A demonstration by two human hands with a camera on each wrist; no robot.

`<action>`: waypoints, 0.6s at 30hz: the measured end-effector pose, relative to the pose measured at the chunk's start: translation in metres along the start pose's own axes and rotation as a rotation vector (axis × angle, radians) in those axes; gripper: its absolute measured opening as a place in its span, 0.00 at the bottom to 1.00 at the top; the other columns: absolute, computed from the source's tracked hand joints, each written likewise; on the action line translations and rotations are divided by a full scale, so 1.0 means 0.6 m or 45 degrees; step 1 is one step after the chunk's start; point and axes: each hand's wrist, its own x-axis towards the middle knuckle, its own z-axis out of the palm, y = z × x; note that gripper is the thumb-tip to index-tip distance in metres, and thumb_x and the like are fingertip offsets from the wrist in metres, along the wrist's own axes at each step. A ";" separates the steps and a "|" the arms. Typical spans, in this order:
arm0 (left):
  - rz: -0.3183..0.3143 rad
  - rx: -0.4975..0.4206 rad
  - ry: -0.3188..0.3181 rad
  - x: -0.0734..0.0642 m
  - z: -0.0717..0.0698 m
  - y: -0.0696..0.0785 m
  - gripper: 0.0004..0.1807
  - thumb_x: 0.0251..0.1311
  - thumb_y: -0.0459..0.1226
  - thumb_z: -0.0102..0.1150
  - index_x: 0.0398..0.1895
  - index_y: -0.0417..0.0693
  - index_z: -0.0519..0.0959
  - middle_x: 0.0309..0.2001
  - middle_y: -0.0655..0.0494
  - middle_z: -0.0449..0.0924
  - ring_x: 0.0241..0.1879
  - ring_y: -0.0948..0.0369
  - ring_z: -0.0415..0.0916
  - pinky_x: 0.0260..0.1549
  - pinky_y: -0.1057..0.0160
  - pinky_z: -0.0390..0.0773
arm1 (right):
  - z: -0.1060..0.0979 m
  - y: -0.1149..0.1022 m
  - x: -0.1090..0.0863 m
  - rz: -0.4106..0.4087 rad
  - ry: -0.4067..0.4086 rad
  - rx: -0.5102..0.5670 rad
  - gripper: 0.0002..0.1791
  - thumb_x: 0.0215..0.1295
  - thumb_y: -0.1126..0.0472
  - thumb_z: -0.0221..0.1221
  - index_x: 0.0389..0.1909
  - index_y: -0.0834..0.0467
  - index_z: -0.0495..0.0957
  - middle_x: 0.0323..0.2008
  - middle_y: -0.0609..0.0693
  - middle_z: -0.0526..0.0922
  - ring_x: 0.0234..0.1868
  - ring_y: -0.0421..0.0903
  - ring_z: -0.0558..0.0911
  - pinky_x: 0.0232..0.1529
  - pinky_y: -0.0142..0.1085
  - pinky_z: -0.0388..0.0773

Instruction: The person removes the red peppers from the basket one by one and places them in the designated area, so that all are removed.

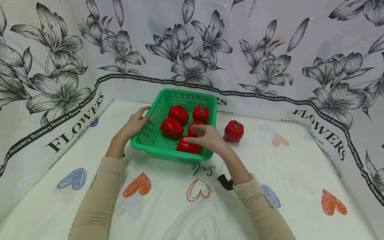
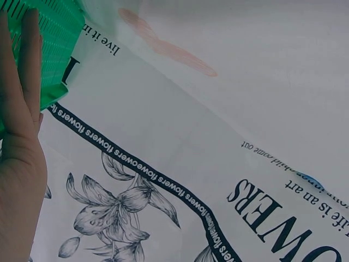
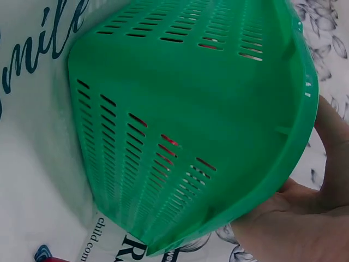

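A green slatted plastic basket (image 1: 139,141) holds several red bell peppers (image 1: 172,128). At its left side my left hand (image 1: 136,123) touches the rim; in the left wrist view its fingers (image 2: 30,60) lie straight along the outer wall. My right hand (image 1: 211,138) reaches over the basket's near right corner, thumb and fingers spread apart. Beneath it lies one bell pepper (image 1: 189,146), with another partly covered by the fingers. From the right wrist view, the basket wall (image 3: 180,93) hides my fingertips. One more bell pepper (image 1: 234,131) stands outside, right of the basket.
A white cloth printed with hearts (image 1: 138,185) covers the table. Behind it hangs a flower-printed sheet (image 1: 189,43), edged by a black lettered band. The basket stands close to that sheet.
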 end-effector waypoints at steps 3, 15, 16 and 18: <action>0.004 -0.003 -0.005 0.001 0.000 -0.001 0.32 0.77 0.48 0.33 0.79 0.48 0.45 0.63 0.28 0.70 0.52 0.39 0.79 0.50 0.43 0.79 | 0.005 -0.005 0.004 0.017 -0.024 -0.078 0.35 0.60 0.49 0.67 0.66 0.59 0.70 0.64 0.54 0.76 0.66 0.53 0.74 0.59 0.44 0.78; -0.002 0.000 -0.008 0.001 -0.001 0.001 0.32 0.77 0.48 0.33 0.79 0.48 0.45 0.61 0.28 0.71 0.49 0.40 0.81 0.45 0.48 0.82 | 0.018 -0.014 0.021 0.036 -0.060 -0.264 0.36 0.57 0.50 0.69 0.65 0.61 0.72 0.63 0.56 0.77 0.64 0.51 0.75 0.57 0.43 0.79; -0.001 0.001 -0.009 0.001 -0.001 0.001 0.32 0.77 0.48 0.33 0.79 0.48 0.45 0.61 0.28 0.71 0.49 0.40 0.81 0.45 0.48 0.82 | 0.019 -0.013 0.023 0.033 -0.057 -0.267 0.36 0.57 0.50 0.69 0.65 0.61 0.72 0.63 0.56 0.77 0.64 0.51 0.75 0.57 0.43 0.79; 0.001 0.000 -0.011 0.001 -0.001 0.000 0.32 0.77 0.48 0.33 0.79 0.48 0.45 0.62 0.28 0.71 0.50 0.40 0.81 0.46 0.47 0.82 | 0.020 -0.012 0.025 0.025 -0.055 -0.273 0.36 0.57 0.50 0.69 0.64 0.61 0.73 0.62 0.56 0.78 0.64 0.51 0.75 0.58 0.43 0.79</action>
